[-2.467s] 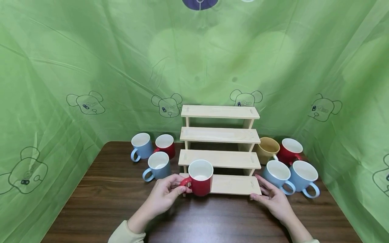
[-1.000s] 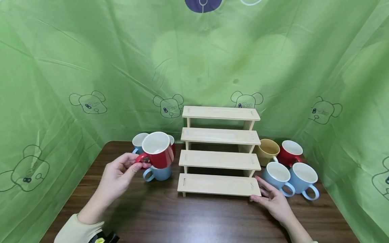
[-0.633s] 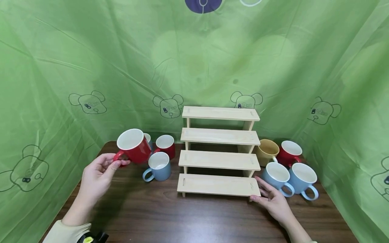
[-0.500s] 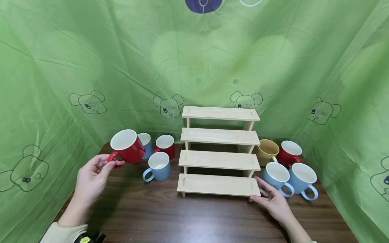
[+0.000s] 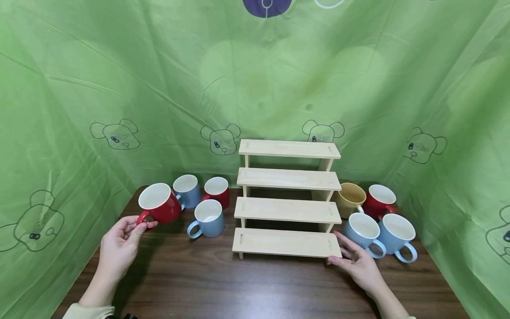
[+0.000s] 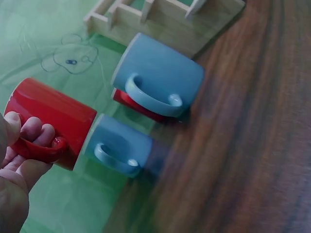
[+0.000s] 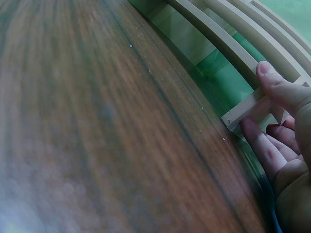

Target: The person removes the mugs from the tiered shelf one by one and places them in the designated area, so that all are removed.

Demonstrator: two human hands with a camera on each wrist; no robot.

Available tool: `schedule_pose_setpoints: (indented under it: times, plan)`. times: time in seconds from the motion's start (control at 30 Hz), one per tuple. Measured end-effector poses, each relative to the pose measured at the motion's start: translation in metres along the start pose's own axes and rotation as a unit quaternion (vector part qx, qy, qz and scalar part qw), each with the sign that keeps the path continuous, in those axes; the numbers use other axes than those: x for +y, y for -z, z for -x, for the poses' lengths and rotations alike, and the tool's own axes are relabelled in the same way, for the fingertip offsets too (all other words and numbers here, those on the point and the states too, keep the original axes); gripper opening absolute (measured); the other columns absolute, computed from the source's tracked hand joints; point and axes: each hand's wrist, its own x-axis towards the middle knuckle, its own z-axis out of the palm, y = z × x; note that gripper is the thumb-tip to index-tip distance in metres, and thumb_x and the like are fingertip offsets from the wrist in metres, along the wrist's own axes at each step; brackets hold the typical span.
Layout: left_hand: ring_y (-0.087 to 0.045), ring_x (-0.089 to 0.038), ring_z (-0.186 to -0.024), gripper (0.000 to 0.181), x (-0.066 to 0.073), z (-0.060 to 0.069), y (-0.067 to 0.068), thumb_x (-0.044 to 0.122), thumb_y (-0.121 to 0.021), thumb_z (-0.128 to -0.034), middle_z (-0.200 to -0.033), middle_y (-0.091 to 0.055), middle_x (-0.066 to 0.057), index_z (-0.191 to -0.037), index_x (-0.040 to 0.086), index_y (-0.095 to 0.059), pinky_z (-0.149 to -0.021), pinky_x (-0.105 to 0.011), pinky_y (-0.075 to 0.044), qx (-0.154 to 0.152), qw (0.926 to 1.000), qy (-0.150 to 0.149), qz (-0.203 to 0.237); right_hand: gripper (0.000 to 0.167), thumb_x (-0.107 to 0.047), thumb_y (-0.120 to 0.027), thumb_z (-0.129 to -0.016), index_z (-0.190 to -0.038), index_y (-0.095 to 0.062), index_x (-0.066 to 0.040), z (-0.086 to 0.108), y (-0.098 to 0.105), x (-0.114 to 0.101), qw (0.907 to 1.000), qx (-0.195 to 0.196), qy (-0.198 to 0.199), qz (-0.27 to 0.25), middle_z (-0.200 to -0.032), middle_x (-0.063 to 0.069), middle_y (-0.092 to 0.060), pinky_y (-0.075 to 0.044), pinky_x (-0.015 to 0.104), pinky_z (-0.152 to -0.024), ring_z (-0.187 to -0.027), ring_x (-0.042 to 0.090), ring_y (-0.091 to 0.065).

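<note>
A red mug [image 5: 161, 209] with a white inside is at the left, tilted a little; whether its base touches the table cannot be told. My left hand [image 5: 119, 246] holds it by the handle [image 6: 41, 151], thumb and fingers around the loop in the left wrist view. Beside it stand a light blue mug [image 5: 190, 195], a second red mug [image 5: 219, 195] and another blue mug [image 5: 211, 220]. My right hand [image 5: 356, 261] grips the right end of the lowest step of a wooden tiered rack [image 5: 287, 243], thumb at the front edge [image 7: 274, 85] and fingers at the end.
Right of the rack stand a yellow mug [image 5: 350, 201], a red mug [image 5: 380, 204] and two blue mugs [image 5: 362, 232], close together. A green cloth [image 5: 259, 88] hangs behind and at both sides of the dark wooden table [image 5: 239, 288]. The rack's steps bear nothing.
My left hand has carried the red mug off the rack's lowest step to the far left, then lowered it, uncovering the blue mug behind. My right hand has stayed at the rack.
</note>
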Motion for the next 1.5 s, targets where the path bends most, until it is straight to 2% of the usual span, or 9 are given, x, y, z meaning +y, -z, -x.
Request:
schedule_pose_setpoints:
  times: [0.17,0.37,0.5,0.6,0.77,0.83,1.1,1.3,1.5]
  plan:
    - [-0.077,0.002,-0.097,0.011,-0.014,0.008,-0.002,-0.009,-0.066,-0.1048,-0.1,-0.084,0.0,-0.115,-0.013,-0.065,-0.086,-0.012,-0.06,-0.007,0.9994,0.019,-0.027,0.078,0.007,-0.08,-0.095,-0.162,-0.04,0.011,0.0,0.0,0.001,1.0,0.003,-0.001,0.003,-0.149,-0.017,-0.059,-0.066,0.03,-0.089,-0.126,0.002,-0.067]
    - [-0.076,0.005,-0.095,0.011,-0.028,0.015,-0.005,-0.007,-0.068,-0.1041,-0.1,-0.084,-0.008,-0.114,-0.012,-0.068,-0.084,-0.012,-0.06,-0.024,0.9972,0.023,-0.067,0.078,0.007,-0.08,-0.095,-0.161,-0.04,0.012,0.002,0.0,0.0,1.0,0.006,0.002,0.007,-0.148,-0.018,-0.06,-0.066,0.03,-0.089,-0.125,0.002,-0.068]
    - [-0.077,0.004,-0.095,0.011,-0.034,0.016,-0.007,-0.007,-0.068,-0.1044,-0.1,-0.083,-0.014,-0.114,-0.013,-0.067,-0.084,-0.013,-0.06,-0.036,0.9973,0.03,-0.056,0.077,0.006,-0.081,-0.095,-0.162,-0.041,0.01,0.002,-0.001,0.0,0.9999,0.008,-0.001,0.011,-0.149,-0.015,-0.06,-0.066,0.03,-0.089,-0.125,0.002,-0.068]
    - [-0.077,0.003,-0.095,0.01,-0.039,0.016,-0.007,-0.007,-0.069,-0.1041,-0.1,-0.083,-0.016,-0.113,-0.012,-0.068,-0.085,-0.013,-0.06,-0.046,0.9971,0.029,-0.052,0.077,0.005,-0.081,-0.095,-0.162,-0.042,0.009,0.001,-0.001,0.0,0.9998,0.01,-0.004,0.019,-0.154,-0.003,-0.059,-0.066,0.03,-0.089,-0.124,0.002,-0.068]
    - [-0.077,0.002,-0.095,0.008,-0.046,0.017,-0.004,-0.008,-0.068,-0.1036,-0.1,-0.082,-0.017,-0.111,-0.011,-0.069,-0.085,-0.014,-0.061,-0.057,0.9971,0.022,-0.046,0.078,0.004,-0.082,-0.095,-0.161,-0.043,0.01,-0.001,-0.003,-0.001,0.9993,0.013,0.0,0.034,-0.16,0.027,-0.051,-0.067,0.031,-0.088,-0.123,0.002,-0.068]
    - [-0.078,0.0,-0.095,0.009,-0.049,0.017,-0.003,-0.009,-0.068,-0.1038,-0.1,-0.082,-0.018,-0.112,-0.012,-0.068,-0.086,-0.016,-0.062,-0.06,0.9972,0.022,-0.038,0.077,0.004,-0.083,-0.094,-0.161,-0.043,0.01,-0.001,-0.003,-0.002,0.9992,0.014,0.002,0.038,-0.159,0.032,-0.049,-0.067,0.03,-0.087,-0.123,0.002,-0.069]
    - [-0.075,0.005,-0.096,0.008,-0.059,0.016,0.0,-0.006,-0.069,-0.1046,-0.1,-0.083,-0.016,-0.111,-0.01,-0.069,-0.083,-0.009,-0.057,-0.064,0.9957,0.026,-0.061,0.077,0.004,-0.082,-0.094,-0.161,-0.043,0.01,-0.001,-0.004,-0.003,0.9991,0.013,0.002,0.039,-0.159,0.036,-0.047,-0.066,0.03,-0.087,-0.123,0.001,-0.068]
    - [-0.076,0.003,-0.097,0.01,-0.063,0.016,0.001,-0.004,-0.067,-0.1059,-0.102,-0.082,-0.018,-0.113,-0.011,-0.068,-0.086,-0.01,-0.058,-0.076,0.9954,0.039,-0.045,0.078,0.004,-0.082,-0.094,-0.161,-0.042,0.011,-0.001,-0.004,-0.002,0.9993,0.013,-0.002,0.037,-0.16,0.038,-0.044,-0.066,0.03,-0.087,-0.123,0.0,-0.067]
    - [-0.077,0.003,-0.098,0.011,-0.067,0.015,0.0,-0.005,-0.066,-0.1063,-0.102,-0.082,-0.017,-0.114,-0.012,-0.066,-0.087,-0.01,-0.058,-0.081,0.9951,0.042,-0.037,0.078,0.005,-0.082,-0.094,-0.161,-0.042,0.01,0.0,-0.003,-0.003,0.9996,0.012,-0.006,0.025,-0.159,0.029,-0.05,-0.067,0.031,-0.087,-0.124,0.001,-0.068]
